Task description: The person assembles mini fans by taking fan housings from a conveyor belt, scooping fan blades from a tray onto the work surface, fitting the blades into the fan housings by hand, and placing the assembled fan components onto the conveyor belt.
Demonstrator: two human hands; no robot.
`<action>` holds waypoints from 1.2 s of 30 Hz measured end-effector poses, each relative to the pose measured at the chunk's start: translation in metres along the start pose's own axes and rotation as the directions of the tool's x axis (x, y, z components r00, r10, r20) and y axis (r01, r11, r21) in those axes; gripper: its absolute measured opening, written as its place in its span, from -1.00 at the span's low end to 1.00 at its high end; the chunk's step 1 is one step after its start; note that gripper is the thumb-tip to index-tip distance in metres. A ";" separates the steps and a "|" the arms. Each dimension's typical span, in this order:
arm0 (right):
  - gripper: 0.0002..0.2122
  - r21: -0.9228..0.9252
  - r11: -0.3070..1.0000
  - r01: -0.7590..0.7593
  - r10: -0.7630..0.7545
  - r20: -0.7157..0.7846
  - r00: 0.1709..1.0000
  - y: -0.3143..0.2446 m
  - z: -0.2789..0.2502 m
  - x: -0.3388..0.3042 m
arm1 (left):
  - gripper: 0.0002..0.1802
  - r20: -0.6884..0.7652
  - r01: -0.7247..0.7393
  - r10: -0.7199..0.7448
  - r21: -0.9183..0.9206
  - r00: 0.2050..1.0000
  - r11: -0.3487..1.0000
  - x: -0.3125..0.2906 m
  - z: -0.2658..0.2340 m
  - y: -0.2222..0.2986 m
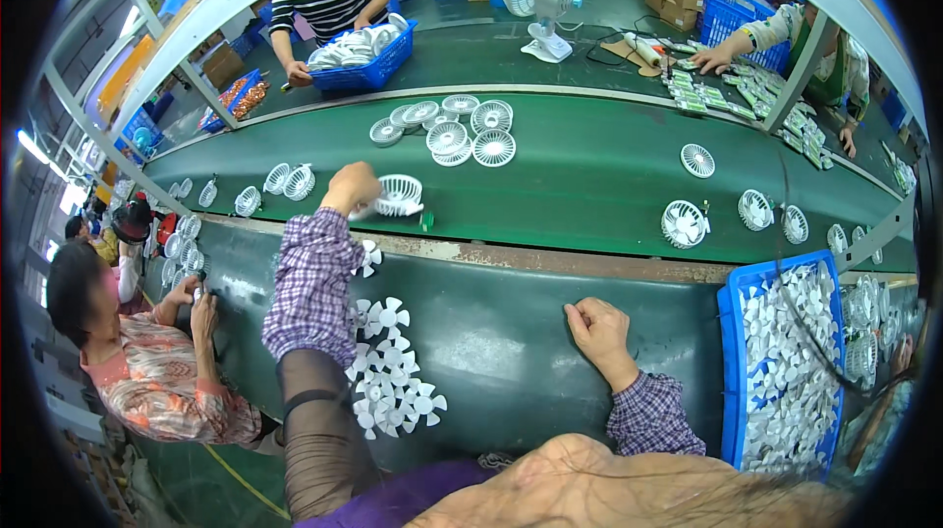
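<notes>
Hands well apart here: the left hand [354, 188] is right at a white fan guard [400, 195] by the green belt [570, 214]'s near edge, grip unclear; the right hand [599, 330] rests curled on the bench [481, 341], palm hidden; a careless nudge could snag the guard's green piece [426, 221] on that edge

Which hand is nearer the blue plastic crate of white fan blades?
Right. The right hand is over the dark green worktop, left of the crate with a gap between; the left hand is much farther left, beside a round white plastic fan cage.
</notes>
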State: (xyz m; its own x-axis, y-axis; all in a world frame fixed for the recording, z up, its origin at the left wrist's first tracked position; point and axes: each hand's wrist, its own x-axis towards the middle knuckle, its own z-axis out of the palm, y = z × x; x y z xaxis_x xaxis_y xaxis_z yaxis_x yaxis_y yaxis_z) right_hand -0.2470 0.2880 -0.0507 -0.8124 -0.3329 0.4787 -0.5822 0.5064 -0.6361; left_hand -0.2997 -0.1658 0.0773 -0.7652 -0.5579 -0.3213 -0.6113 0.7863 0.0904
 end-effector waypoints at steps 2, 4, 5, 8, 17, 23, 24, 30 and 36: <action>-0.78 0.000 1.000 0.004 -0.004 -0.001 1.000 -0.001 0.000 -0.001 | -0.75 0.003 0.050 -0.050 0.052 0.999 0.997 -0.027 -0.001 -0.010; -0.78 0.005 1.000 0.013 -0.013 0.000 1.000 -0.003 0.000 -0.002 | -0.75 0.006 0.069 -0.070 0.076 0.998 0.995 -0.051 0.004 -0.025; -0.78 0.032 0.999 0.010 -0.010 -0.009 1.000 -0.004 -0.001 -0.003 | -0.75 0.013 0.071 -0.072 0.064 0.997 0.995 -0.061 0.009 -0.029; -0.77 0.031 0.999 0.008 -0.008 0.001 1.000 -0.004 0.001 -0.007 | -0.74 0.068 0.093 -0.095 0.037 0.993 0.995 -0.092 0.022 -0.037; -0.77 -0.004 0.999 -0.049 0.049 0.053 0.997 -0.012 0.000 -0.010 | -0.69 -0.002 -0.052 0.052 0.069 0.999 0.996 -0.138 0.047 -0.065; -0.74 0.001 1.000 0.024 -0.024 -0.021 0.999 0.011 0.008 -0.006 | -0.61 -0.121 -0.443 0.436 -0.039 0.892 0.896 -0.170 0.046 -0.035; -0.75 -0.045 0.997 0.058 -0.060 -0.057 0.997 0.018 0.014 -0.007 | -0.63 -0.061 -0.358 0.353 -0.132 0.934 0.924 -0.184 0.048 -0.016; -0.84 0.125 0.989 -0.076 0.081 -0.040 0.996 0.016 -0.001 -0.034 | -0.68 0.111 -0.569 0.569 -0.038 0.815 0.821 -0.169 0.122 0.033; -0.69 0.228 0.971 -0.071 0.021 0.217 0.976 -0.036 -0.134 -0.133 | -0.63 0.294 -0.589 0.535 0.134 0.792 0.797 -0.170 0.152 0.052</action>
State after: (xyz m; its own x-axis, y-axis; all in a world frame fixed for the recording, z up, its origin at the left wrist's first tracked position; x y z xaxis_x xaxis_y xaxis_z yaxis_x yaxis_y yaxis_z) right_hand -0.1140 0.4203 -0.0101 -0.8115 -0.4873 0.3226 -0.5145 0.3340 -0.7898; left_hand -0.1709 0.0099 -0.0068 -0.8735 0.0573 -0.4834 -0.0096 0.9908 0.1348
